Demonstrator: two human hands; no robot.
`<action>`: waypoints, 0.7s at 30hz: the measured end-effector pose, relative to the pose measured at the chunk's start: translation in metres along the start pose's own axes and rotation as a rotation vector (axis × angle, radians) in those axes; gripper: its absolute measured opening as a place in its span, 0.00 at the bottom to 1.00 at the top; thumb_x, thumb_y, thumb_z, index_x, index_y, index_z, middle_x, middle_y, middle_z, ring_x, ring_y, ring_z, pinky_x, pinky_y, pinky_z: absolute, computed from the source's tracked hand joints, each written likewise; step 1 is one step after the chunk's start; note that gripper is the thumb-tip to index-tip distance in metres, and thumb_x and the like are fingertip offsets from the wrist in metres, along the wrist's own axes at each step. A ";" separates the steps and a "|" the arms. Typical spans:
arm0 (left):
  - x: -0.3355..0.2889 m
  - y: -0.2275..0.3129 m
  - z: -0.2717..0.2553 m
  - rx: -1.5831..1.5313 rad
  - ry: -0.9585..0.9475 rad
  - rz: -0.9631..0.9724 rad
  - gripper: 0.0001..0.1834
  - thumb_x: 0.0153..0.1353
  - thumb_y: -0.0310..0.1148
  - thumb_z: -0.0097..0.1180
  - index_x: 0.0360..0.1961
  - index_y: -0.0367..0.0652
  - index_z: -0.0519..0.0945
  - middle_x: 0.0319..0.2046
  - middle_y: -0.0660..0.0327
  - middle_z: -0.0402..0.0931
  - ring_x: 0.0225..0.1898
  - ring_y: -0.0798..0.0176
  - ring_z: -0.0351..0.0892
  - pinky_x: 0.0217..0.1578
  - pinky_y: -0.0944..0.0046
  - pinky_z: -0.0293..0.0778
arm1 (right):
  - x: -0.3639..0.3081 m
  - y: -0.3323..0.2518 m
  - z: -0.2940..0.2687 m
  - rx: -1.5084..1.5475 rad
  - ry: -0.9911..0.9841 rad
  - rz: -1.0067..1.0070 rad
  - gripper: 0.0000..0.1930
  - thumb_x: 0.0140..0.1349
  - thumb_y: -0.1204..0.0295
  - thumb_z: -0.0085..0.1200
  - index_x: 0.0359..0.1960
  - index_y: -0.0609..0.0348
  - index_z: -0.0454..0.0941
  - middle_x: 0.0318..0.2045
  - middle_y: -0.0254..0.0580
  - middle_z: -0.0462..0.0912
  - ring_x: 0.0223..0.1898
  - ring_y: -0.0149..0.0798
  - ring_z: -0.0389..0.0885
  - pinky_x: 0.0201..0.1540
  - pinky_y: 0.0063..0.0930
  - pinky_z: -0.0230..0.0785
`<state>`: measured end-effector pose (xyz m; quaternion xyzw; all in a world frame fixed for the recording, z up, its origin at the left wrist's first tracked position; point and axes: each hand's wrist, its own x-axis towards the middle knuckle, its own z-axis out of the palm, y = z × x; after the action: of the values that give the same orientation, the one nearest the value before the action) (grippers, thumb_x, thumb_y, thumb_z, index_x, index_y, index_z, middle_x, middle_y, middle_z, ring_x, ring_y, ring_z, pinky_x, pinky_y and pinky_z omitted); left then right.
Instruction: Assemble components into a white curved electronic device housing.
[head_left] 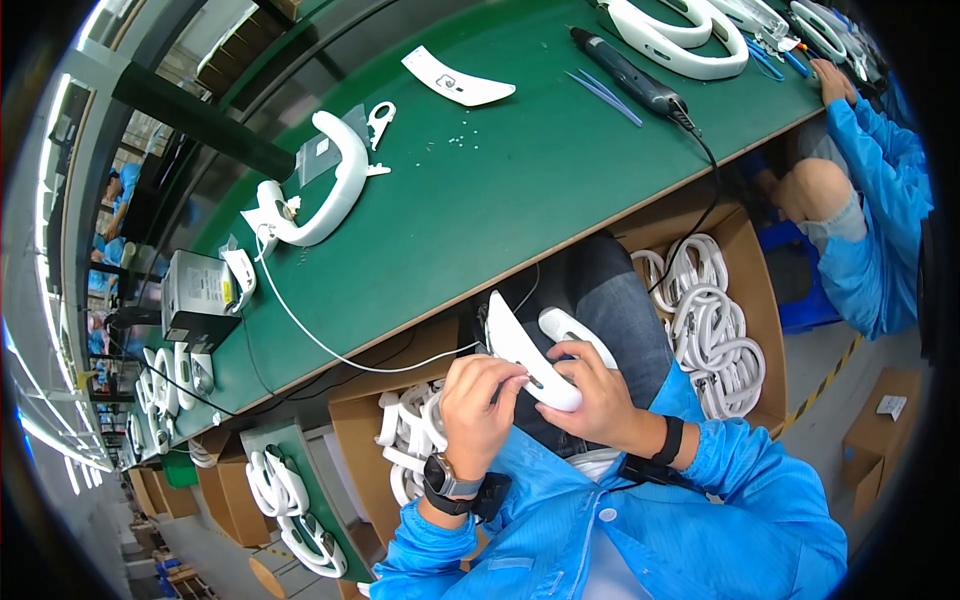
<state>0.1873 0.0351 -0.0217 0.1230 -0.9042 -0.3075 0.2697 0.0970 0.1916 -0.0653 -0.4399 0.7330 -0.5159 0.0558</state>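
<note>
A white curved plastic housing (513, 335) with a dark slot near its lower end is held over my lap, below the table edge. My right hand (592, 398) grips its lower right side, with the thumb underneath and fingers bent over the edge. My left hand (474, 405) is closed in a pinch at the slot; whatever its fingertips hold is too small to make out. A white cable (350, 366) runs from the table to behind the housing near my left hand. Another part of the white ring (575, 330) shows behind my right fingers.
On the green table (440, 215) lie an open white ring-shaped device (340, 190), a curved white panel (455, 82), a black electric screwdriver (635, 78) and blue tweezers (605, 98). Cardboard boxes (752, 300) of white rings flank my lap. A co-worker's blue sleeve (870, 230) is at right.
</note>
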 end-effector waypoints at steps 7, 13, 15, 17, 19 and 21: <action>0.010 0.000 -0.012 0.142 -0.163 0.166 0.09 0.46 0.22 0.66 0.29 0.43 0.80 0.32 0.62 0.79 0.39 0.54 0.78 0.39 0.59 0.73 | -0.002 -0.003 -0.001 -0.019 -0.034 0.013 0.24 0.45 0.68 0.71 0.43 0.61 0.75 0.50 0.42 0.75 0.33 0.41 0.84 0.29 0.31 0.78; 0.020 -0.001 -0.014 0.226 -0.297 0.214 0.10 0.46 0.21 0.63 0.30 0.43 0.76 0.32 0.60 0.76 0.37 0.53 0.75 0.37 0.57 0.72 | 0.000 0.000 0.000 -0.016 -0.035 0.029 0.25 0.44 0.67 0.72 0.43 0.60 0.75 0.50 0.42 0.75 0.34 0.42 0.83 0.29 0.31 0.78; 0.022 -0.002 -0.015 0.220 -0.302 0.214 0.10 0.46 0.21 0.62 0.30 0.43 0.75 0.32 0.59 0.76 0.37 0.52 0.75 0.37 0.57 0.72 | 0.002 0.001 0.002 0.005 -0.022 0.034 0.25 0.44 0.67 0.72 0.44 0.59 0.75 0.50 0.42 0.75 0.34 0.42 0.83 0.29 0.32 0.78; 0.021 -0.006 -0.016 0.175 -0.258 0.220 0.10 0.47 0.20 0.61 0.30 0.43 0.74 0.32 0.58 0.76 0.36 0.52 0.75 0.36 0.57 0.72 | 0.006 0.000 0.002 0.030 -0.009 0.030 0.25 0.44 0.67 0.72 0.44 0.59 0.75 0.50 0.43 0.75 0.33 0.43 0.83 0.29 0.32 0.78; 0.019 -0.008 -0.019 0.149 -0.199 0.224 0.10 0.48 0.20 0.61 0.29 0.42 0.74 0.32 0.58 0.76 0.35 0.51 0.75 0.36 0.57 0.72 | 0.012 -0.002 0.001 0.073 -0.024 0.086 0.25 0.44 0.68 0.72 0.44 0.59 0.74 0.50 0.45 0.74 0.37 0.45 0.83 0.33 0.35 0.79; 0.017 -0.008 -0.027 0.092 -0.128 0.190 0.09 0.50 0.20 0.60 0.29 0.42 0.74 0.31 0.57 0.76 0.34 0.51 0.76 0.35 0.57 0.72 | 0.012 -0.004 -0.003 0.075 -0.009 0.055 0.25 0.44 0.68 0.72 0.44 0.59 0.74 0.50 0.46 0.74 0.38 0.47 0.83 0.35 0.36 0.78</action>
<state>0.1896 0.0088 -0.0018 0.0294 -0.9403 -0.2459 0.2334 0.0903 0.1844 -0.0566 -0.4195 0.7247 -0.5393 0.0899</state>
